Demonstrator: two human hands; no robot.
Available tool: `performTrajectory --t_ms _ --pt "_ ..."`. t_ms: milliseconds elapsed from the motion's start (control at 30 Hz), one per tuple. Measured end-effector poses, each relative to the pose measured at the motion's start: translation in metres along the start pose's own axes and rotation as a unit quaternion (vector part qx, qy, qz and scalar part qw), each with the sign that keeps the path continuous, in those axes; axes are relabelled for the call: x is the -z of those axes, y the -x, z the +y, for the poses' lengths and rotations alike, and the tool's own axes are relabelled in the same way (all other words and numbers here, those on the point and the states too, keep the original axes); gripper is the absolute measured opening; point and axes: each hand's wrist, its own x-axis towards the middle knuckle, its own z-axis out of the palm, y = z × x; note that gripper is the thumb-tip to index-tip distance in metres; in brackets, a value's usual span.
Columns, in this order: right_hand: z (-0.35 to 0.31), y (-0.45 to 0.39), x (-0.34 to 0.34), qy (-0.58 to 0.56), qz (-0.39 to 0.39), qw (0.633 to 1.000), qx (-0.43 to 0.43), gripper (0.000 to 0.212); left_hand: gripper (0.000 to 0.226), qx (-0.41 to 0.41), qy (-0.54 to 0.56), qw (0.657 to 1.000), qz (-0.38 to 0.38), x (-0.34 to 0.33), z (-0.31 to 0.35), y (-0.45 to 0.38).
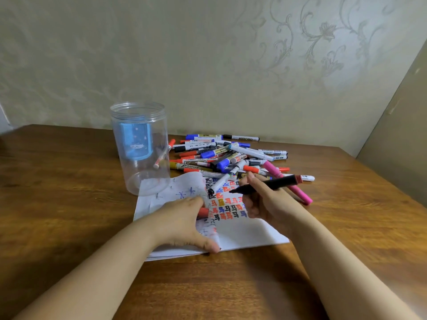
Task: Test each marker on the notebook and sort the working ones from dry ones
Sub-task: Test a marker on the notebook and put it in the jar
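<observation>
An open white notebook (242, 234) lies on the wooden table, its page covered with red, blue, black and yellow test marks. My right hand (263, 204) grips an uncapped black marker (268, 185), tip pointing left just above the page. My left hand (184, 225) holds a red cap (203, 212) and pinches the notebook's curled left page. A pile of markers (228, 155) in several colours lies behind the notebook. A pink marker (288, 185) lies to the right of my right hand.
A tall clear plastic jar (141, 146) with a blue label stands left of the pile, with one red-capped marker inside. A patterned wall runs behind the table, and a beige panel (397, 146) stands at the right.
</observation>
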Motion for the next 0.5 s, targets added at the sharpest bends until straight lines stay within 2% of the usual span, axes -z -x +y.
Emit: performTrajectory --t_ms 100,167,267,500 --pt "0.002 0.003 -0.001 0.038 0.039 0.998 0.0 0.027 0.078 0.01 0.043 0.999 -0.033 0.005 -0.001 -0.003" --pt "0.004 0.008 0.002 0.077 0.058 0.995 0.013 0.025 0.061 0.016 0.048 0.998 -0.034 0.013 -0.004 -0.008" --pt "0.006 0.012 0.006 0.127 0.066 0.989 0.032 0.024 0.033 -0.002 0.046 0.999 0.024 0.021 -0.004 -0.018" --pt "0.02 0.0 -0.014 0.181 0.062 0.98 0.051 0.019 0.017 -0.048 0.056 0.993 0.09 0.003 -0.012 -0.024"
